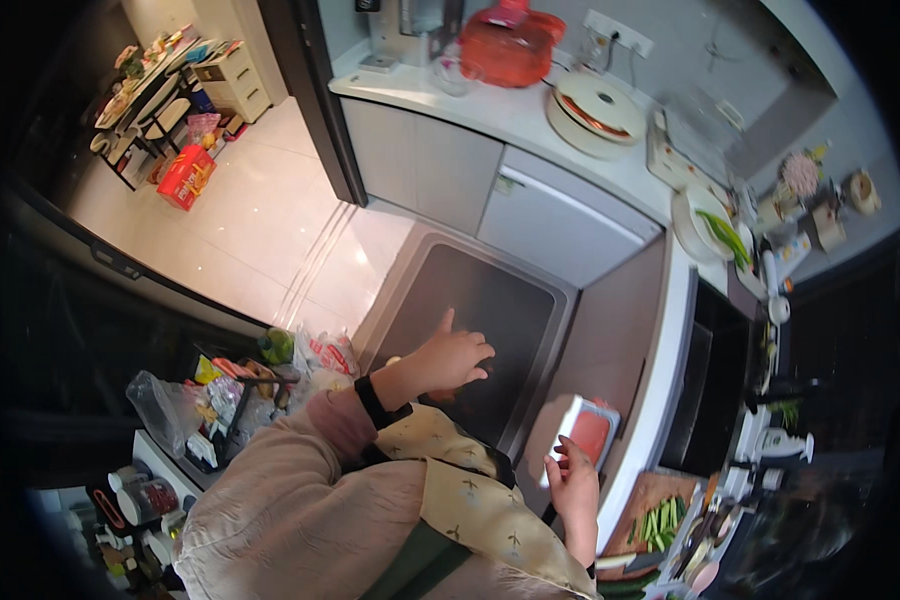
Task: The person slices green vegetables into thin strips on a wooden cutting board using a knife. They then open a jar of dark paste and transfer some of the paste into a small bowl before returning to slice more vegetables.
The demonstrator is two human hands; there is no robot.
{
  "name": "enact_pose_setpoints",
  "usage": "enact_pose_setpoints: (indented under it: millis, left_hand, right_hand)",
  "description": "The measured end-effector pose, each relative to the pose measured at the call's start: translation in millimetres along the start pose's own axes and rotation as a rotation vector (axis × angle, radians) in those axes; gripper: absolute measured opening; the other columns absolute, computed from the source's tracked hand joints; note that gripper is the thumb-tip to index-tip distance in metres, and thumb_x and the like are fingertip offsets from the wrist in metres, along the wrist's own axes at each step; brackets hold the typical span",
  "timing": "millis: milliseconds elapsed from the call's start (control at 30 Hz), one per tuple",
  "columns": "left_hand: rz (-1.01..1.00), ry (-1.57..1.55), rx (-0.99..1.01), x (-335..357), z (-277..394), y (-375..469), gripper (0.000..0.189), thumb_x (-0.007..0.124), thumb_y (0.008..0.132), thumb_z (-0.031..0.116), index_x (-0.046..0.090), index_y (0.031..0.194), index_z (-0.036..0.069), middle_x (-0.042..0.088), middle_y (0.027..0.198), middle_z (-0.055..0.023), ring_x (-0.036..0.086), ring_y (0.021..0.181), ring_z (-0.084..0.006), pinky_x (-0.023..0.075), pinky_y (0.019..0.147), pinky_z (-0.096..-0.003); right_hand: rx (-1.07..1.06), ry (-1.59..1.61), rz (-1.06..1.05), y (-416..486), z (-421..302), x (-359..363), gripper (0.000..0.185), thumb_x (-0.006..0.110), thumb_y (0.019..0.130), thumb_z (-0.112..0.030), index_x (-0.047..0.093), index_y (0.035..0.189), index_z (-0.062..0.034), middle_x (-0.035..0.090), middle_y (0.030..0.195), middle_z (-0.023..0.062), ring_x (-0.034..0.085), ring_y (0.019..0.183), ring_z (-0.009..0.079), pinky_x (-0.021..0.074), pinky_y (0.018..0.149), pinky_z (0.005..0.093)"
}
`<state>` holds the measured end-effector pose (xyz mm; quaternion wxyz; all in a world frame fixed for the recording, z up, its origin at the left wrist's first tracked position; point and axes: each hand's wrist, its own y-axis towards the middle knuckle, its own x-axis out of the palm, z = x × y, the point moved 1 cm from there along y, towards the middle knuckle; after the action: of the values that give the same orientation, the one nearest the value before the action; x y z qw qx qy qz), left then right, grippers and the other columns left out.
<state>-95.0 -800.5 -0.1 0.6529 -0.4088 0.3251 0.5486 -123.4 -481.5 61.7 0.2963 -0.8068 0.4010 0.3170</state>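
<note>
My left hand [459, 358], with a dark band on its wrist, is held out over the dark floor mat [487, 289]. Its thumb sticks out, its fingers bend slightly, and nothing is in it. On the right, my right hand [572, 484] is at a bin-like container [611, 427] with a white edge and a red inside, beside the cabinet front. The thumb and fingers overlap the white edge; whether they grip it cannot be told. Near that hand, cut green vegetable pieces [661, 521] lie on a wooden cutting board [634, 499] on the counter.
A dark sink [705, 375] is set into the right-hand counter. A white bowl [694, 225] holds a long green vegetable. Along the far counter stand a round cream-coloured appliance [596, 112] and a red container [506, 49]. Plastic bags [330, 352] and groceries crowd the left.
</note>
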Motion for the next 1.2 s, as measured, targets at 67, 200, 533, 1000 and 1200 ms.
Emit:
enact_pose_setpoints:
  millis: [67, 200, 533, 1000, 1200]
  left_hand:
    - [0.004, -0.014, -0.036, -22.9, -41.8, -5.0, 0.038, 0.064, 0.094, 0.036, 0.065, 0.124, 0.013, 0.064, 0.117, -0.0067, 0.063, 0.114, -0.0275, 0.0157, 0.116, -0.0703]
    - [0.088, -0.053, -0.116, -68.1, -135.2, -26.6, 0.037, 0.064, 0.094, 0.034, 0.065, 0.124, 0.013, 0.064, 0.115, -0.0066, 0.061, 0.116, -0.0259, 0.0142, 0.116, -0.0705]
    - [0.402, -0.128, -0.582, -146.3, -324.2, -118.8, 0.036, 0.067, 0.092, 0.034, 0.065, 0.123, 0.014, 0.066, 0.109, -0.0075, 0.063, 0.111, -0.0288, 0.0159, 0.115, -0.0713]
    - [0.651, -0.237, -1.208, -248.2, -521.6, -174.2, 0.035, 0.071, 0.090, 0.031, 0.068, 0.121, 0.014, 0.068, 0.111, -0.0075, 0.063, 0.110, -0.0301, 0.0216, 0.114, -0.0692]
    - [0.831, -0.277, -1.390, -266.0, -583.6, -222.0, 0.034, 0.072, 0.089, 0.030, 0.068, 0.118, 0.012, 0.068, 0.109, -0.0081, 0.064, 0.107, -0.0305, 0.0220, 0.115, -0.0682]
  right_hand:
    - [-0.029, -0.019, -0.051, 42.2, -44.5, 20.2, 0.044, 0.072, 0.092, -0.020, 0.061, 0.130, -0.0015, 0.071, 0.108, 0.0158, 0.072, 0.078, 0.0256, 0.0575, 0.071, 0.0373]
    - [-0.242, -0.045, -0.179, 126.4, -133.2, 69.2, 0.044, 0.072, 0.091, -0.022, 0.061, 0.130, -0.0053, 0.071, 0.109, 0.0144, 0.071, 0.078, 0.0261, 0.0572, 0.072, 0.0381]
    - [-0.535, -0.360, -0.216, 343.8, -289.0, 159.2, 0.043, 0.071, 0.091, -0.024, 0.060, 0.129, -0.0063, 0.068, 0.112, 0.0150, 0.070, 0.076, 0.0281, 0.0570, 0.070, 0.0411]
    - [-1.074, -0.308, -0.635, 589.4, -581.4, 339.9, 0.041, 0.069, 0.092, -0.026, 0.062, 0.125, -0.0033, 0.068, 0.109, 0.0187, 0.067, 0.095, 0.0370, 0.0543, 0.082, 0.0447]
    - [-1.436, -0.339, -0.828, 612.1, -726.2, 447.7, 0.037, 0.067, 0.093, -0.023, 0.060, 0.123, -0.0018, 0.067, 0.106, 0.0183, 0.068, 0.092, 0.0375, 0.0553, 0.080, 0.0458]
